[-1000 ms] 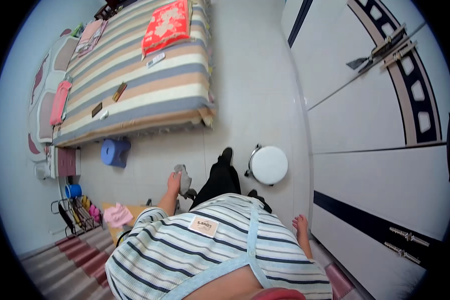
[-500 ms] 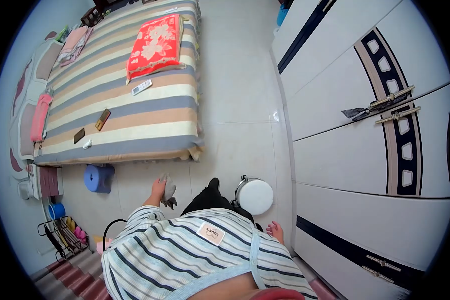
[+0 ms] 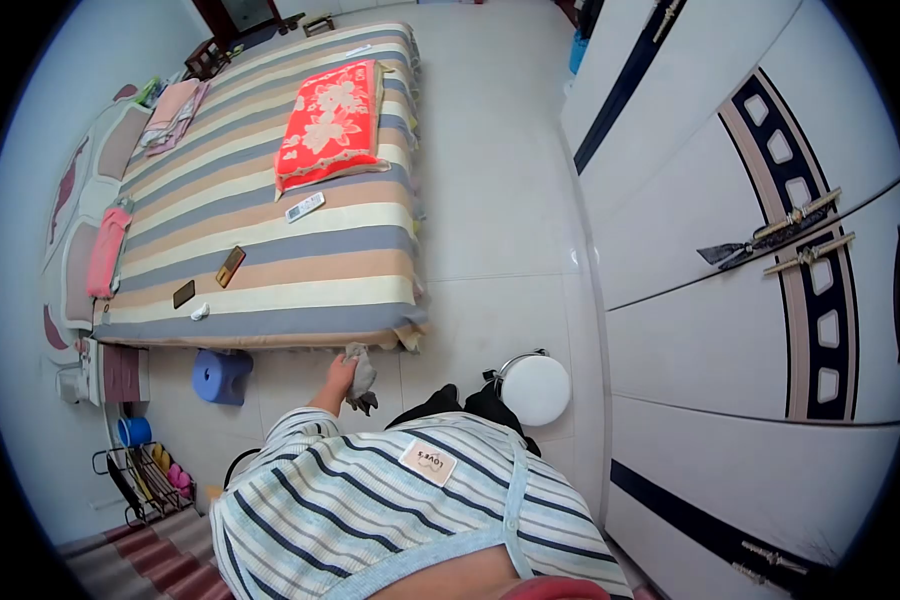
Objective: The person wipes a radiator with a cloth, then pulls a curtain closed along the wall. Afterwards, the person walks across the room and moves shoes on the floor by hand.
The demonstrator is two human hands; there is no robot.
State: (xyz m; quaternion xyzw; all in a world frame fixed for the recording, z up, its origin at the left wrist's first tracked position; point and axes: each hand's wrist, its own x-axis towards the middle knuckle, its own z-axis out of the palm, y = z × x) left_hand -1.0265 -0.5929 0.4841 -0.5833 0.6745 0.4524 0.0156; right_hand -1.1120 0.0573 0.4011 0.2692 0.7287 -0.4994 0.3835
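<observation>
My left hand (image 3: 339, 376) is closed around a grey cloth (image 3: 362, 372), perhaps a rag, which hangs in loose folds with a dark end at the bottom. Both are close to the near edge of the bed (image 3: 300, 318), which has a striped cover. My right hand is out of sight, hidden behind my body in the striped top. In front of my legs, to the right, stands a round stool with a white seat (image 3: 536, 391) and a metal frame.
Along the right runs a white wardrobe (image 3: 670, 350). A blue plastic stool (image 3: 223, 376) stands left by the bed, with a shoe rack (image 3: 140, 480) behind it. On the bed lie a red folded blanket (image 3: 332, 122), a remote (image 3: 305, 207) and two phone-like objects.
My left hand has come nearer the bed edge, still holding the cloth. My right hand has gone out of view. The whole view has shifted a little.
</observation>
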